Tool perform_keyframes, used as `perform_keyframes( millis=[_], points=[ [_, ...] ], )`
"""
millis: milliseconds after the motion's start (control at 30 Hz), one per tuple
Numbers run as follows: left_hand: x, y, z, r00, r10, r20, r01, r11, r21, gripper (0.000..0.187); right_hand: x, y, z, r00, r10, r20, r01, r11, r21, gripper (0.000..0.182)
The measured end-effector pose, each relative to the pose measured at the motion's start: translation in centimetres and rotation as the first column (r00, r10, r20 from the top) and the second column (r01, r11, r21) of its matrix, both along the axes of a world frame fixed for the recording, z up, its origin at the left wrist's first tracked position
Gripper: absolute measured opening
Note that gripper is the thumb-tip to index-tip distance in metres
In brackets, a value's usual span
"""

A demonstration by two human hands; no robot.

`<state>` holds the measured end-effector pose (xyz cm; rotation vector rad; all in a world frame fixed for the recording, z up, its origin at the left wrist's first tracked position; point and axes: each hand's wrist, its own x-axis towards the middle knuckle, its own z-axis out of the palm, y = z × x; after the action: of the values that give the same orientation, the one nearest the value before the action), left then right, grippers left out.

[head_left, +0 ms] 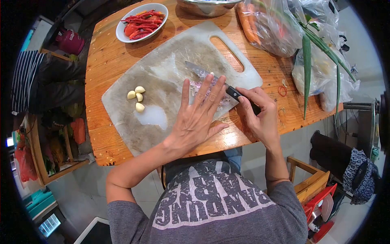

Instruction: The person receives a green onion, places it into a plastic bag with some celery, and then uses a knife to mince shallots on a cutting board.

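Note:
My right hand (262, 114) is wrapped round the black handle of a kitchen knife (197, 70), whose blade points to the upper left over the cutting board (122, 110). Fingers spread, my left hand (195, 116) reaches across the blade, hiding its middle. Finely chopped purplish-white shallot (222, 101) lies under and around those fingers, partly covered by them. To the left on the same board sit several peeled garlic cloves (139, 96).
A white bowl of red chillies (142, 24) stands at the back left, with a metal bowl (207, 7) at the top edge. Plastic bags holding carrots (248, 22) and spring onions (307, 75) crowd the right. Red rubber bands (282, 90) lie on the wooden table (97, 81).

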<state>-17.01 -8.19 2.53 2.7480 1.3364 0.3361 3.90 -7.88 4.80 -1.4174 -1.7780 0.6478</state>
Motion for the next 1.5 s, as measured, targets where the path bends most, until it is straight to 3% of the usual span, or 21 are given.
perform_keyframes(
  millis=[100, 400, 700, 800, 900, 1000, 1200, 1400, 1500],
  points=[
    [-0.2, 0.1, 0.3, 0.998, -0.004, -0.056, 0.008, 0.997, 0.075, 0.095, 0.0, -0.2, 0.4, 1.0, -0.018, -0.008, 0.018, 0.999, -0.028, 0.021],
    [-0.3, 0.2, 1.0, 0.999, -0.005, 0.047, 0.0, 0.995, 0.102, 0.076, 0.6, 0.0, -0.1, 0.999, -0.042, -0.032, 0.043, 0.998, 0.037, 0.02],
    [-0.4, 0.3, 1.3, 0.995, -0.019, 0.093, 0.014, 0.998, 0.058, 0.054, 0.5, 0.3, -0.1, 0.998, -0.052, -0.046, 0.053, 0.998, 0.038, 0.021],
    [-0.7, 0.7, 1.3, 0.993, 0.014, 0.119, -0.029, 0.992, 0.125, 0.037, 0.5, 0.2, 0.1, 0.998, -0.047, -0.052, 0.047, 0.999, 0.007, 0.021],
    [-0.8, 1.3, 1.3, 0.986, 0.027, 0.162, -0.068, 0.965, 0.253, 0.032, 0.7, 0.1, 0.1, 0.999, -0.023, -0.022, 0.024, 1.0, 0.012, 0.021],
    [-1.1, 1.7, 1.7, 0.965, -0.012, 0.261, -0.063, 0.959, 0.277, 0.024, 0.8, 0.2, -0.3, 0.999, -0.03, -0.02, 0.032, 0.997, 0.071, 0.021],
    [-0.5, 3.0, 2.8, 0.928, 0.034, 0.371, -0.102, 0.981, 0.167, 0.012, 0.8, -0.4, 0.4, 0.999, -0.04, -0.019, 0.041, 0.999, 0.031, 0.021],
    [-1.0, 3.3, 2.6, 0.901, -0.005, 0.434, -0.084, 0.979, 0.187, 0.01, 1.0, -0.5, 0.2, 0.999, -0.049, -0.021, 0.05, 0.998, 0.047, 0.021],
    [-1.3, 3.2, 1.9, 0.921, -0.018, 0.389, -0.066, 0.977, 0.201, 0.026, 1.0, -0.4, 0.2, 0.999, -0.05, -0.019, 0.051, 0.998, 0.046, 0.021]
  ],
)
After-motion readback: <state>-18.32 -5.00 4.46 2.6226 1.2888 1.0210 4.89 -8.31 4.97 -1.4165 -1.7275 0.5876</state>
